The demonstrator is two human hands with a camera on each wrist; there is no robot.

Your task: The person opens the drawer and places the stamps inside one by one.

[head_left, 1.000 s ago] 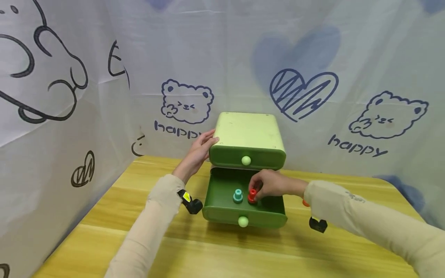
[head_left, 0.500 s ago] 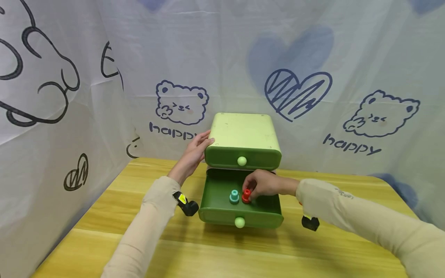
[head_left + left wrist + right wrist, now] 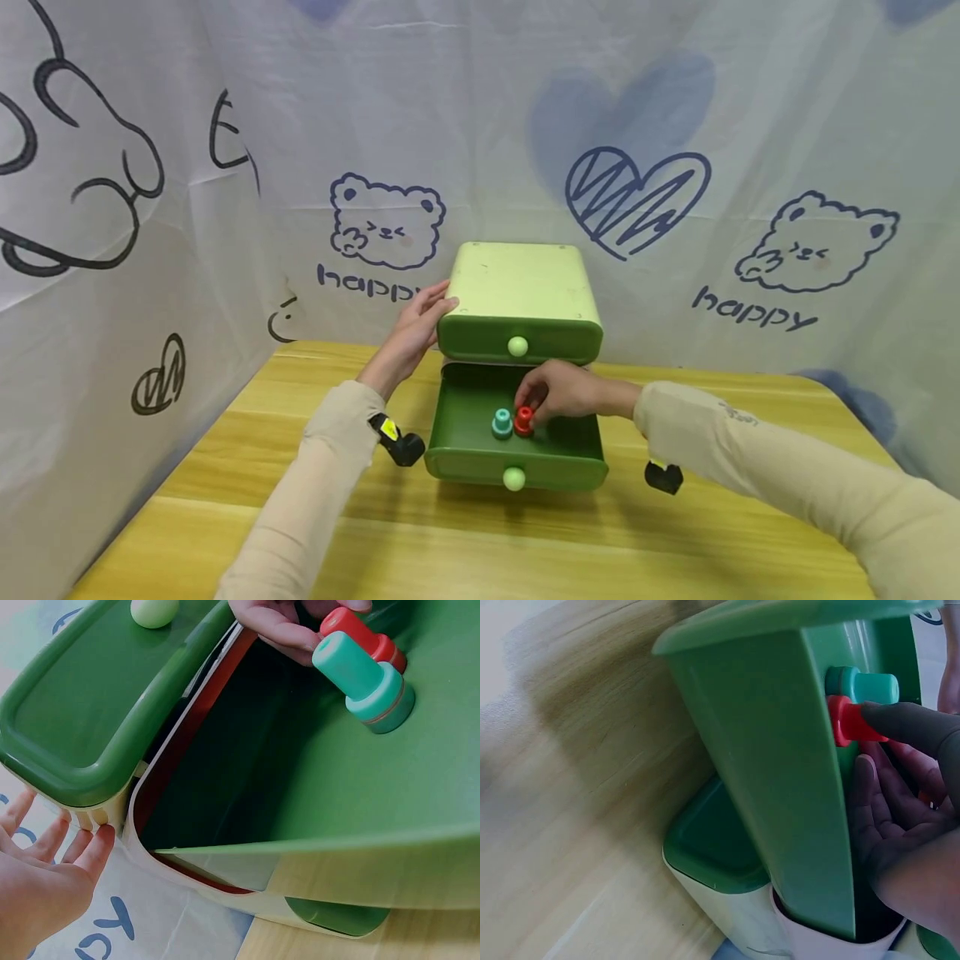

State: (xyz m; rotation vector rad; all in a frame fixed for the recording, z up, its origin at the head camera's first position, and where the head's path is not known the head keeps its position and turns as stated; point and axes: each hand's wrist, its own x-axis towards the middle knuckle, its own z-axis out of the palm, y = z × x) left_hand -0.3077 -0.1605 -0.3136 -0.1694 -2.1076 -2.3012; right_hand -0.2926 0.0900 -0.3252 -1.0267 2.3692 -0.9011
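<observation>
A small pale-green cabinet point(image 3: 525, 279) stands on the table with its lower dark green drawer point(image 3: 465, 408) pulled out. Inside, upright and side by side, are a teal stamp point(image 3: 502, 424) and a red stamp point(image 3: 523, 425), each with a narrow top over a wider base. My right hand point(image 3: 562, 390) reaches in from the right and pinches the red stamp near its top. Fairly straight fingers of my left hand point(image 3: 412, 329) rest along the cabinet's left side, the thumb by its front top corner. The left wrist view shows these fingertips touching the cabinet's wall.
Above the pulled-out drawer, the upper drawer point(image 3: 480, 340) is closed, with a round pale knob point(image 3: 517, 346). The lower drawer has a matching knob at its front. A printed cloth point(image 3: 495, 125) hangs close behind the wooden table point(image 3: 420, 550).
My right hand has shifted the red stamp left, close to the teal one. My left hand stays on the cabinet's side. The head view has turned slightly right.
</observation>
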